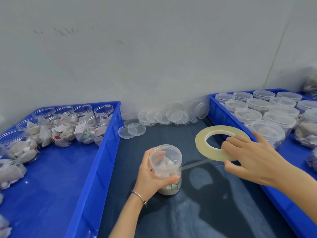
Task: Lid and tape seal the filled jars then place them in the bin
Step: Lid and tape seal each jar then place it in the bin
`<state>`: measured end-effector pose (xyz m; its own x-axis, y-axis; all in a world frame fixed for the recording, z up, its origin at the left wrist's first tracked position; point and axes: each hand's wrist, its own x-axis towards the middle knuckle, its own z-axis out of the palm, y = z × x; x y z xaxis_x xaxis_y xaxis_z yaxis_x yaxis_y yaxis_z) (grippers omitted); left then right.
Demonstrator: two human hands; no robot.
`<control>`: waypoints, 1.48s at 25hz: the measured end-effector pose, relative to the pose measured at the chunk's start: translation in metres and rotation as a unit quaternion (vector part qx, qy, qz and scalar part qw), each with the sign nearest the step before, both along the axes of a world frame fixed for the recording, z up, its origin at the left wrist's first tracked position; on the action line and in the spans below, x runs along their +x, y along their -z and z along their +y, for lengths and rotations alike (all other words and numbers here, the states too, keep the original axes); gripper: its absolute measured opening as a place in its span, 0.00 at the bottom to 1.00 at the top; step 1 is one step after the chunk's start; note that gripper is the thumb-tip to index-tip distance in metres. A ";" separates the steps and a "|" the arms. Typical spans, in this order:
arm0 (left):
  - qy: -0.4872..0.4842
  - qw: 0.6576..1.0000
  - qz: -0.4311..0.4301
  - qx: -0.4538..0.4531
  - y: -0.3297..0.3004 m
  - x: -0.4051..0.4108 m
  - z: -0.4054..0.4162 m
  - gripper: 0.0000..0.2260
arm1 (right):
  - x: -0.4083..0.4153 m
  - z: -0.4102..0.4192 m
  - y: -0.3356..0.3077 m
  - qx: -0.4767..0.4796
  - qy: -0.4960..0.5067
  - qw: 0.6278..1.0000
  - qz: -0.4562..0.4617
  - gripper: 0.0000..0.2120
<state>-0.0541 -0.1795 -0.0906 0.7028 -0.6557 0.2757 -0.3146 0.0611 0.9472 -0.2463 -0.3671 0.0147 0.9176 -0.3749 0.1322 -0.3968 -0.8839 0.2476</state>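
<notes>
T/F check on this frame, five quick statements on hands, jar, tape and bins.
1. The left hand grips the jar standing on the dark mat. True.
2. The jar in hand has no lid. False: a clear lid sits on it.
3. The right hand holds the tape roll, and a strip of tape runs from it to the jar. True.
4. The jars in the left bin are all lidded. False: the upright ones at its far end are open-topped.
5. The loose lids lie inside the right bin. False: they lie on the mat between the bins, by the wall.
</notes>
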 end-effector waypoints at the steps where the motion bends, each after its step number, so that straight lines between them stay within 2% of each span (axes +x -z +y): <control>1: 0.020 1.000 -0.002 0.009 0.000 0.000 0.000 0.37 | 0.000 -0.004 0.001 0.000 0.002 1.000 0.001 0.22; 6: 0.127 0.990 -0.019 0.051 -0.003 0.002 0.001 0.38 | 0.021 -0.018 0.011 0.047 -0.014 0.998 0.024 0.16; 10: 0.193 0.978 -0.008 0.082 -0.011 0.003 0.004 0.38 | 0.042 -0.014 0.020 0.036 -0.035 0.999 0.020 0.17; 14: 0.230 0.967 0.010 0.104 -0.014 0.006 0.005 0.41 | 0.062 0.001 0.026 0.052 -0.041 0.998 0.017 0.19; 19: 0.224 0.963 0.014 0.147 -0.021 0.016 0.009 0.46 | 0.070 0.013 0.030 0.105 -0.051 0.993 -0.009 0.19; 21: 0.206 0.968 0.041 0.136 -0.019 0.023 0.015 0.48 | 0.068 0.014 0.029 0.127 -0.052 0.990 -0.013 0.20; 23: 0.183 0.974 0.052 0.121 -0.019 0.024 0.021 0.43 | 0.065 0.015 0.028 0.162 -0.050 0.985 -0.020 0.20; 26: 0.125 0.987 0.006 0.103 -0.022 0.014 0.027 0.37 | 0.061 0.015 0.028 0.193 -0.045 0.979 -0.044 0.17; 28: 0.078 0.994 -0.005 0.078 -0.022 0.007 0.030 0.37 | 0.058 0.015 0.028 0.202 -0.042 0.977 -0.054 0.13; 32: 0.077 0.991 -0.054 0.099 -0.025 -0.026 0.020 0.45 | 0.057 0.018 0.027 0.205 -0.040 0.977 -0.039 0.11; 33: 0.035 0.994 -0.055 0.086 -0.025 -0.037 0.012 0.46 | 0.057 0.018 0.026 0.195 -0.043 0.979 -0.034 0.11; 35: -0.062 0.997 -0.037 0.038 -0.024 -0.049 -0.001 0.41 | 0.054 0.015 0.023 0.161 -0.048 0.985 -0.028 0.11; 37: -0.104 0.994 -0.027 0.014 -0.024 -0.045 -0.006 0.36 | 0.047 0.007 0.018 0.138 -0.049 0.989 -0.032 0.13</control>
